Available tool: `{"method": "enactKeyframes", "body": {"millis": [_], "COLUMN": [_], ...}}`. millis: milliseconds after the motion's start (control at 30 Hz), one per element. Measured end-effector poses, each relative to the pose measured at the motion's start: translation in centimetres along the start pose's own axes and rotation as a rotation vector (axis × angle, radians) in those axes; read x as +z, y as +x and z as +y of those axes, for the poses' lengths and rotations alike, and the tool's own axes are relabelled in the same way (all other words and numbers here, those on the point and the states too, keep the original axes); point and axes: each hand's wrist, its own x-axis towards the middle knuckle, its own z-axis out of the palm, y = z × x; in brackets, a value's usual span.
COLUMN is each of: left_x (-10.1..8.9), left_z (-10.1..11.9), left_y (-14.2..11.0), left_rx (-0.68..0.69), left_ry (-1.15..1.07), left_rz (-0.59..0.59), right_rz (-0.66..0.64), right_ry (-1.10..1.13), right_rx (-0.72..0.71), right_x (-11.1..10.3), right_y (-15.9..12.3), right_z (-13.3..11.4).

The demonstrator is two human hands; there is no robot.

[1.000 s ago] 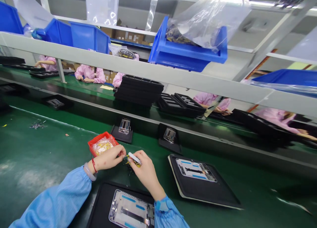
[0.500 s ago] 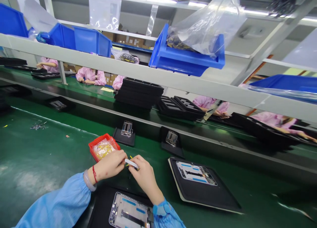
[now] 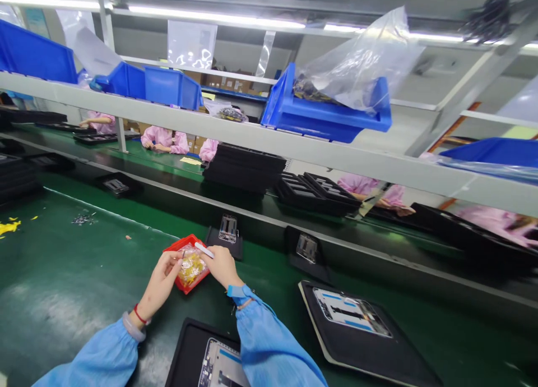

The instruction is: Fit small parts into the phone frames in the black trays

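Red tray (image 3: 180, 245) between 2 hands (image 3: 222, 266)

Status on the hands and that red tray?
Right hand: white stick gripped, tip over red tray. Left hand: fingers by the rim, anything held too small to tell. Nothing between hands and tray.

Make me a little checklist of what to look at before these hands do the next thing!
1. White stick held in the right hand: ok.
2. Red tray resting on the green belt, with the clear bag of yellow pieces inside: ok.
3. Something pinched in the left hand: cannot tell, too small to see.
4. Right sleeve away from the phone frame: not ok, it hangs over part of it.
5. Belt free of loose bits: not ok, yellow scraps lie far left.
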Motion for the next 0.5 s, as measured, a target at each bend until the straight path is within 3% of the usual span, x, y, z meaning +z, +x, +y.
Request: {"method": "enactKeyframes", "body": {"millis": [100,200,333,500], "left_x": [0.2,0.6,1.3,2.3], "left_z": [-0.2,-0.1,0.4,1.0], "left_y": [0.1,-0.2,-1.1,-2.2], "left_rx": [-0.027,-0.041,-0.149,-0.257], "left_ry": [-0.046,-0.068,-0.168,-0.261], "left_rz": [0.005,-0.004,-0.092,-0.219], "right_rz": [0.012,0.027,0.023,0.117], "right_ry": [0.101,0.220,0.389,0.684], "right_rx": [0.009,0.015,0.028,0.079], "right_x": [1.2,0.9,-0.7,-2.7], "right_y": [0.8,0.3,-2.2,-6.3], "right_z": [-0.3,0.1,0.5,0.6]}}
